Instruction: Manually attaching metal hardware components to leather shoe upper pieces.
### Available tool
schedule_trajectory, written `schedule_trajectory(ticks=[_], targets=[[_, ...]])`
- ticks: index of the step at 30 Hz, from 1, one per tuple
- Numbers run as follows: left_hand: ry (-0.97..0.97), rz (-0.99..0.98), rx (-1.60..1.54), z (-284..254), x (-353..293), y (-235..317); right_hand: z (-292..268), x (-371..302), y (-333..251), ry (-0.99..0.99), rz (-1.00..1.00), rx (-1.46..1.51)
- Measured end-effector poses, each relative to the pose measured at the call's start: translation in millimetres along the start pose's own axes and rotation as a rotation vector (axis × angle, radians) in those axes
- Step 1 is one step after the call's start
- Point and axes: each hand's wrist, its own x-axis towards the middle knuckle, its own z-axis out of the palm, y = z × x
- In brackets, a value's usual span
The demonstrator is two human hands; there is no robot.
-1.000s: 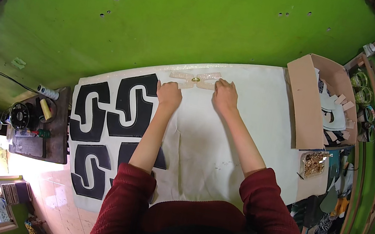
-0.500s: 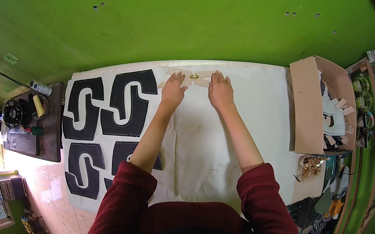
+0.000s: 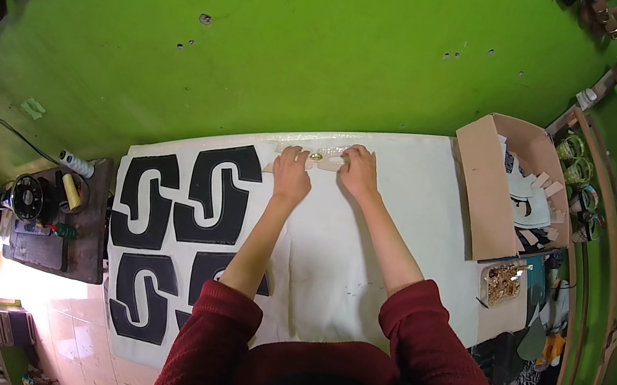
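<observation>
At the far side of the white-covered table, thin tan cut-out pieces lie between and under my hands. A small round gold-coloured object sits among them; its kind is too small to tell. My left hand has its fingers bent down onto the left tan piece. My right hand curls its fingers over the right end of the tan pieces. My fingertips partly hide the pieces. Left of my left arm lie several black S-shaped panels, one partly covered by my forearm.
A cardboard box full of scraps stands at the right end, with a clear tub of small brownish bits near it. To the left, a dark side table holds thread spools and a black wheel. A green wall runs along the back.
My fingers, laid flat on the tan pieces before, are now bent at their edges. The view has tilted up, so everything appears lower.
</observation>
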Motion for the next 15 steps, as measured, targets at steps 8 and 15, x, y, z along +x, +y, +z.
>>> schedule_trajectory(ticks=[8,15], targets=[[-0.032,-0.015,-0.094,-11.9,-93.9,70.4,-25.4,-125.5,-36.7,0.062,0.044,0.167],[-0.158,0.068,0.043,-41.1,-165.6,111.9,-53.1,-218.9,-69.1,-0.017,0.051,0.082]])
